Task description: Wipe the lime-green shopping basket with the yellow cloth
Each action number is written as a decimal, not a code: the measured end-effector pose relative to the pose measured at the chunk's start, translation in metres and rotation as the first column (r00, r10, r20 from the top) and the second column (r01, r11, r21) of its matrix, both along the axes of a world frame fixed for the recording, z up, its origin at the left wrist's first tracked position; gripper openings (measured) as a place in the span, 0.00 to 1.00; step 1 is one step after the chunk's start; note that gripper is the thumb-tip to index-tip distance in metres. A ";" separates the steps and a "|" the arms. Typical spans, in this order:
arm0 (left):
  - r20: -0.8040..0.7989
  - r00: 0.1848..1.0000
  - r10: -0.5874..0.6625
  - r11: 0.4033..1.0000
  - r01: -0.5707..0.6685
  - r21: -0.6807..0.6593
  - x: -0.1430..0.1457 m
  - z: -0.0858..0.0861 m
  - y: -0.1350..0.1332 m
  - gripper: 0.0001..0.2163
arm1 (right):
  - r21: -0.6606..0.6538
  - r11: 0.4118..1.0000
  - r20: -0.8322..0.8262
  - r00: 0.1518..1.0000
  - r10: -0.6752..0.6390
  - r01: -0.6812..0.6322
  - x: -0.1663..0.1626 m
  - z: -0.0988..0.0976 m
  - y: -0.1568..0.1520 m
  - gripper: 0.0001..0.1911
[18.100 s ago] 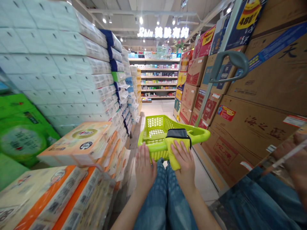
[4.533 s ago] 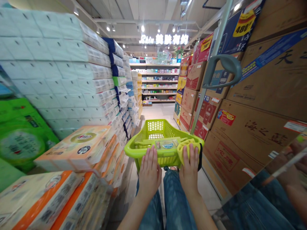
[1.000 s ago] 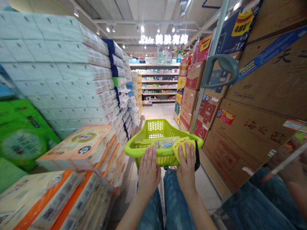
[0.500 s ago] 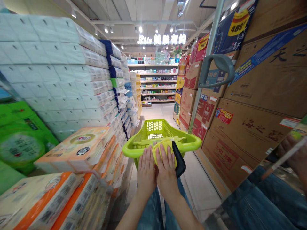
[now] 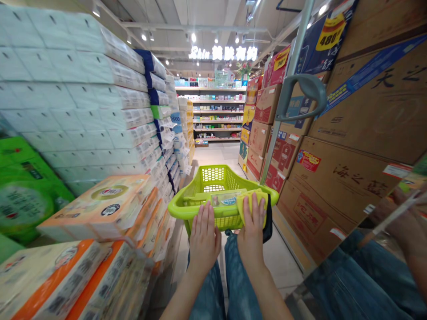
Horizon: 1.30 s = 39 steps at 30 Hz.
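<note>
A lime green shopping cart [image 5: 200,195] stands in front of me in a store aisle. My left hand [image 5: 204,235] lies flat with fingers stretched out against the cart's near rim. My right hand [image 5: 251,233] presses a yellow cloth [image 5: 245,205] with a dark backing against the right part of the same rim, fingers extended over it. A small label plate [image 5: 227,199] sits on the rim between my hands. The basket looks empty inside.
Stacked tissue packs [image 5: 83,98] and orange-white boxes [image 5: 100,204] line the left. Brown cartons [image 5: 360,133] and a grey pole with a handle [image 5: 302,93] line the right. A mirrored panel [image 5: 367,266] sits at lower right. Shelves [image 5: 216,115] close the aisle's far end.
My right hand slid the yellow cloth from the middle of the rim back to the right part. My left hand stayed on the rim.
</note>
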<state>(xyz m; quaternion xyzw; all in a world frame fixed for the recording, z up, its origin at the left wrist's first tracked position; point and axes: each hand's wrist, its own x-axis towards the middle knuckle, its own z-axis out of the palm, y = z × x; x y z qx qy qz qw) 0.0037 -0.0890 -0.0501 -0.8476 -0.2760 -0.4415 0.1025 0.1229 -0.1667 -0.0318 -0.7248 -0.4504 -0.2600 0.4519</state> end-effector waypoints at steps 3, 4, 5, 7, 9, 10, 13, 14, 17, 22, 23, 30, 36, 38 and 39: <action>-0.014 1.000 0.008 1.000 -0.008 0.016 -0.001 -0.002 0.002 0.33 | -0.095 0.995 0.079 0.996 0.042 -0.034 -0.030 -0.003 0.012 0.41; -0.020 1.000 0.008 1.000 -0.008 0.019 -0.002 -0.003 0.003 0.33 | -0.126 0.991 0.106 0.992 0.063 -0.049 -0.037 -0.004 0.014 0.40; -0.027 1.000 0.006 1.000 -0.006 0.018 -0.003 -0.003 0.003 0.32 | -0.149 0.987 0.130 0.988 0.086 -0.066 -0.041 -0.004 0.015 0.40; -0.035 0.999 -0.005 1.000 0.005 0.014 -0.003 -0.003 0.004 0.32 | -0.172 0.980 0.167 0.978 0.127 -0.098 -0.042 -0.005 0.014 0.39; -0.026 1.000 -0.015 1.000 0.015 0.013 -0.003 -0.002 0.003 0.32 | -0.171 0.978 0.183 0.972 0.148 -0.116 -0.033 -0.005 0.009 0.40; -0.021 1.000 -0.018 1.000 0.018 0.012 -0.003 -0.001 0.003 0.32 | -0.163 0.980 0.180 0.973 0.147 -0.118 -0.025 -0.004 0.005 0.41; -0.018 1.000 -0.013 1.000 0.013 0.002 -0.002 0.002 0.001 0.33 | -0.090 0.993 0.139 0.986 0.090 -0.077 0.005 -0.003 -0.006 0.43; -0.022 1.000 -0.011 1.000 0.011 -0.001 -0.002 0.003 0.000 0.33 | -0.061 0.997 0.118 0.991 0.060 -0.053 0.014 -0.003 -0.009 0.43; -0.023 1.000 -0.010 1.000 0.010 -0.002 -0.001 0.004 -0.001 0.33 | -0.004 1.000 0.048 0.999 -0.014 0.014 0.032 -0.002 -0.015 0.45; 0.005 1.000 -0.017 1.000 0.017 0.012 -0.002 0.002 0.000 0.32 | 0.006 1.000 -0.011 1.000 -0.020 0.020 0.006 0.001 -0.001 0.44; 0.007 1.000 -0.018 1.000 0.018 0.016 -0.002 0.001 0.001 0.32 | -0.012 1.000 0.004 1.000 -0.002 0.002 -0.006 0.001 0.003 0.43; -0.040 0.999 -0.007 1.000 0.008 0.018 -0.005 -0.002 0.003 0.32 | -0.179 0.978 0.177 0.975 0.138 -0.106 -0.041 -0.005 0.013 0.39; -0.026 1.000 -0.013 1.000 0.014 0.009 -0.002 0.003 0.000 0.33 | -0.079 0.995 0.131 0.989 0.066 -0.056 0.013 -0.004 -0.010 0.43; -0.024 1.000 -0.014 1.000 0.014 0.006 -0.002 0.004 0.000 0.33 | -0.033 0.999 0.087 0.996 0.026 -0.023 0.025 -0.002 -0.014 0.44; -0.021 1.000 -0.016 1.000 0.016 0.006 -0.002 0.004 -0.001 0.33 | -0.019 1.000 0.062 0.998 0.009 -0.008 0.027 -0.001 -0.014 0.44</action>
